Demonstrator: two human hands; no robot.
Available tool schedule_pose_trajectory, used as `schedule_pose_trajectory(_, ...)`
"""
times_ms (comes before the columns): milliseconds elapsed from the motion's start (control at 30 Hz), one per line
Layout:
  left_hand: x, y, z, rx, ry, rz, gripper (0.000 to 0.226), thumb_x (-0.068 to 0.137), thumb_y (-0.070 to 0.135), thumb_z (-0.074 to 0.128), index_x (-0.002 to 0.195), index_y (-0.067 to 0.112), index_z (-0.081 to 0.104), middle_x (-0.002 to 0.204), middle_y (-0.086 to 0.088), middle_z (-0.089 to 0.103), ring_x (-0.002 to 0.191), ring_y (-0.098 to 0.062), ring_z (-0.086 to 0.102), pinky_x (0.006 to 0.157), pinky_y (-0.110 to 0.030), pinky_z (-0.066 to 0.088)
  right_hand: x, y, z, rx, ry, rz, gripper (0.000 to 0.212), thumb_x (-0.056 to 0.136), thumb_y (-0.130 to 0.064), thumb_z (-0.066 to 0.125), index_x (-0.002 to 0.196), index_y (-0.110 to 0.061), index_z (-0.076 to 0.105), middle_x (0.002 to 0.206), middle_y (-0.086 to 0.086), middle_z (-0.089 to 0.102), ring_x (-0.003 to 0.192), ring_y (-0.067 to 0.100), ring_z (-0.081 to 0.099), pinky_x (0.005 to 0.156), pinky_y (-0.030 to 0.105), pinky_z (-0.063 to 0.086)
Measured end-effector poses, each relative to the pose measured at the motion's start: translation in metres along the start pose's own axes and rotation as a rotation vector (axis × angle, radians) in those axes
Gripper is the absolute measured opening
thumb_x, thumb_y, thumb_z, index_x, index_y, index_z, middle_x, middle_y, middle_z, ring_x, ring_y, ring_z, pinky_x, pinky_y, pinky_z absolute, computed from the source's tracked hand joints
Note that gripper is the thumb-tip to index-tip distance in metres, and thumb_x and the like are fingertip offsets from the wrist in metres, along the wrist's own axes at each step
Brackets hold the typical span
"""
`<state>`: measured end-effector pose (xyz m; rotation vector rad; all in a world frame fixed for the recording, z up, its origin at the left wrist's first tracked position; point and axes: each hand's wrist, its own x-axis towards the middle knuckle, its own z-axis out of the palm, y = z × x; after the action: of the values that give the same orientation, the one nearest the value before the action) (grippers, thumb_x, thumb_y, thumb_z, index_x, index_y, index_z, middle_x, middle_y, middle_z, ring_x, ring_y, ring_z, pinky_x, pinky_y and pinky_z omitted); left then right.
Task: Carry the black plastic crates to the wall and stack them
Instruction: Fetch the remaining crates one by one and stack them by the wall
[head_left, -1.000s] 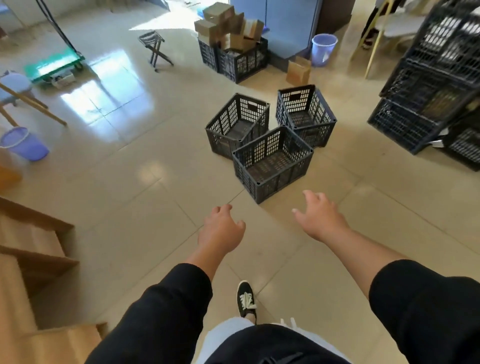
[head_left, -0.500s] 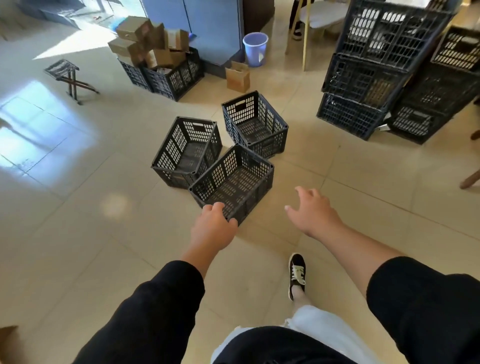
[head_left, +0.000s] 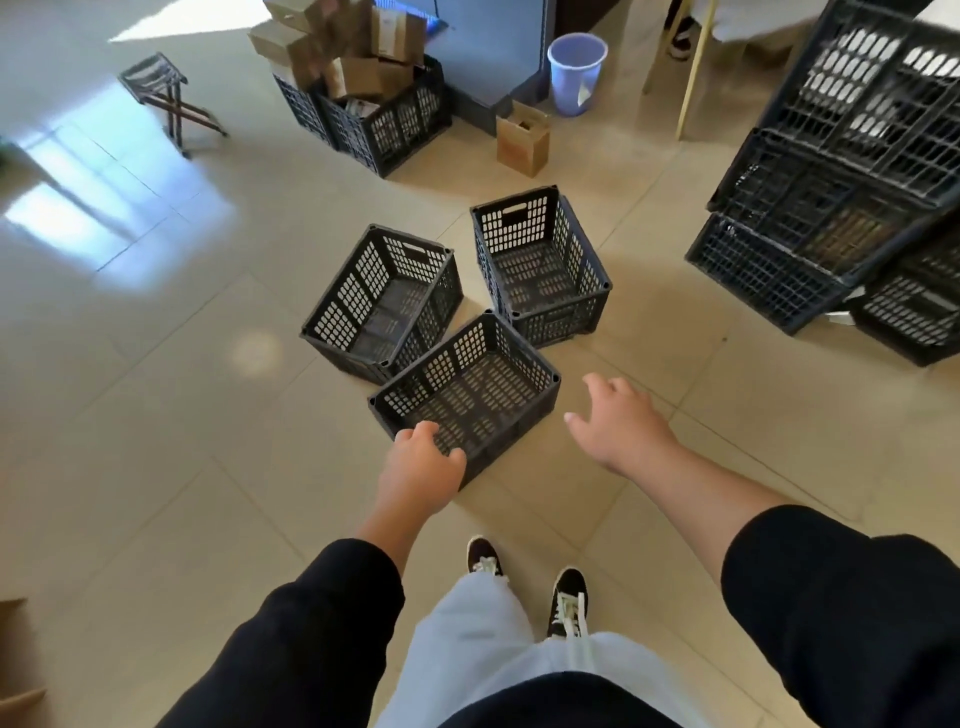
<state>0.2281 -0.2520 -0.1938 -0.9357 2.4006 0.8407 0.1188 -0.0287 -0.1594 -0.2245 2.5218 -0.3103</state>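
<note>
Three empty black plastic crates sit together on the tiled floor. The nearest crate (head_left: 470, 387) lies just ahead of my feet, with a second crate (head_left: 382, 301) behind it to the left and a third crate (head_left: 543, 265) behind it to the right. My left hand (head_left: 421, 467) hovers over the near corner of the nearest crate, fingers loosely curled, holding nothing. My right hand (head_left: 618, 421) is spread open just right of that crate, apart from it. A stack of black crates (head_left: 841, 171) stands at the right.
A crate full of cardboard boxes (head_left: 374, 104) stands at the back, with a brown paper bag (head_left: 522, 137) and a lilac bucket (head_left: 575, 73) to its right. A folding stool (head_left: 166, 96) is at the back left. Bare floor lies to the left.
I have walked closer to the three crates. Both hands have reached forward, and my left hand has come over the nearest crate's corner. The view has swung right, showing more of the stack.
</note>
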Motion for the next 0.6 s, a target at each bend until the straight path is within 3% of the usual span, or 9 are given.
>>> schedule_pose_trajectory(300,0.121,0.002,-0.024,-0.190,-0.027,-0.168,0.066,0.100,0.038,0.060,0.160,0.019,0.039,0.153,-0.008,0.046,0.131,-0.028,0.056,0.103,-0.049,0.057,0.136,-0.056,-0.022,-0.021,-0.056,0.014,0.065,0.104,-0.047,0.049,0.160,-0.018,0.031,0.160,0.013,0.041,0.143,0.037,0.040,0.109,0.050,0.042)
schedule_pose_trajectory(467,0.174,-0.005,-0.031,-0.258,-0.032,-0.251,0.062,0.100,0.041,0.056,0.157,0.022,0.041,0.149,-0.007,0.048,0.121,-0.027,0.061,0.093,-0.049,0.062,0.204,-0.080,-0.022,-0.018,-0.122,0.014,0.065,0.104,-0.044,0.051,0.160,-0.017,0.033,0.160,0.013,0.042,0.144,0.037,0.041,0.109,0.049,0.042)
schedule_pose_trajectory(600,0.202,-0.011,-0.026,-0.293,-0.011,-0.316,0.059,0.104,0.039,0.055,0.158,0.020,0.041,0.150,-0.007,0.051,0.116,-0.023,0.062,0.084,-0.041,0.063,0.260,-0.090,-0.021,-0.028,-0.161,0.017,0.062,0.103,-0.043,0.053,0.157,-0.017,0.037,0.155,0.015,0.047,0.138,0.038,0.047,0.104,0.049,0.047)
